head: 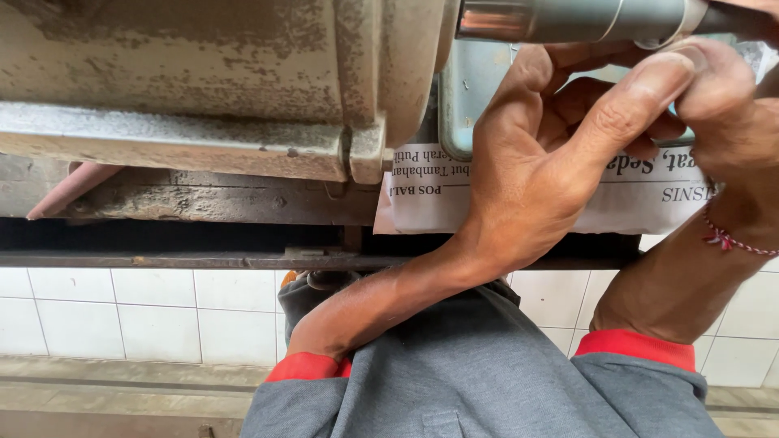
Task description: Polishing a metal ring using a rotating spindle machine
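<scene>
Rod above fingers | left hand curled, right hand grips rod

1. Illumination: soft, even daylight; overall brightness adequate.
2. Glare: a bright highlight runs along the metal cylinder at top.
3. Shadow: a dark band lies under the bench edge.
4. Focus: hands sharp; the tiled wall slightly soft.
5. Distortion: slight wide-angle stretching at the frame edges.
</scene>
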